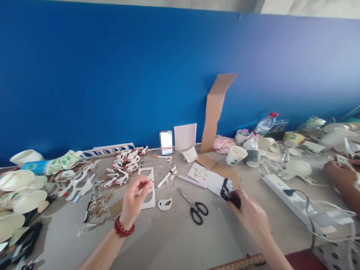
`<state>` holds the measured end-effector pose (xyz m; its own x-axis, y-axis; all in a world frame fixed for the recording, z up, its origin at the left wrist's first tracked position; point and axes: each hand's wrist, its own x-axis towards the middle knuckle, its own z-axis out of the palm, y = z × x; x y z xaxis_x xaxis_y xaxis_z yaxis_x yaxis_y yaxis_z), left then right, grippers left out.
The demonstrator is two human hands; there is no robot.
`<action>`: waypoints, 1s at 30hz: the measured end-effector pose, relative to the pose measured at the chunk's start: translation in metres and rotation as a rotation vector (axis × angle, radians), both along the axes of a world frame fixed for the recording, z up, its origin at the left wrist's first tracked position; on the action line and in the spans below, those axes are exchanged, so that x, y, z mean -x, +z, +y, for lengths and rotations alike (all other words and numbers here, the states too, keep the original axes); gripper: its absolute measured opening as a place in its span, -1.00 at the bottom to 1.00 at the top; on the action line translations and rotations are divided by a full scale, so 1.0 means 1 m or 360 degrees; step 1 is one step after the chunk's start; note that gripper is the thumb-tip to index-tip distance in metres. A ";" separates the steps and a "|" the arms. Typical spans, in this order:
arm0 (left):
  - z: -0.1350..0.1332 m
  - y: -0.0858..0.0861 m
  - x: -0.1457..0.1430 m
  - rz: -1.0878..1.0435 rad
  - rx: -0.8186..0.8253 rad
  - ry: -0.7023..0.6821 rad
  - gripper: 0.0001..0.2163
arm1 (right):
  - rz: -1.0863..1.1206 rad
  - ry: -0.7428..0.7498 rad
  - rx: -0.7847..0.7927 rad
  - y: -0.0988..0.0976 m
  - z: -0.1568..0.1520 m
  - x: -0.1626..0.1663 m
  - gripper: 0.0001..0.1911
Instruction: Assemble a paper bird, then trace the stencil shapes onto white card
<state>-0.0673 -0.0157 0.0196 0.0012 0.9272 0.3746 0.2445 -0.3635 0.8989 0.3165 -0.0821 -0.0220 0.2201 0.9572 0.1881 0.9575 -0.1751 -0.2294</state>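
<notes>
Head view: right hand [251,215] has fingers round black tool [225,190], end poking out left. Left hand [135,197]: fingers curled by white sheet [153,188], cannot tell if holding anything.

Light: soft, diffuse | smooth blue wall panel [112,75]: pales rightward | matte grey tabletop [174,243]: carries faint shadows | rectangular white phone screen [166,141]: glares, pixelated | edges: stretched, soft

Wide, smooth, deep-blue partition panel [112,75] spanning background, fading to pale lavender sheen at right. Above it, strip of pale grey wall [197,3]. Below, flat grey tabletop [174,243] under soft light.
</notes>
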 end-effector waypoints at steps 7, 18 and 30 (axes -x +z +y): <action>0.005 -0.015 0.019 -0.0622 0.0576 0.0020 -0.76 | -0.0079 0.0052 0.0186 -0.023 -0.007 -0.027 -0.69; -0.013 -0.017 0.003 -0.0336 0.1023 -0.0297 -0.79 | 0.0357 0.0855 -0.0072 0.017 0.016 0.085 -0.73; -0.016 -0.028 0.007 -0.0478 0.1156 -0.0421 -0.83 | 0.0455 0.1359 0.0172 -0.007 0.060 0.180 -0.71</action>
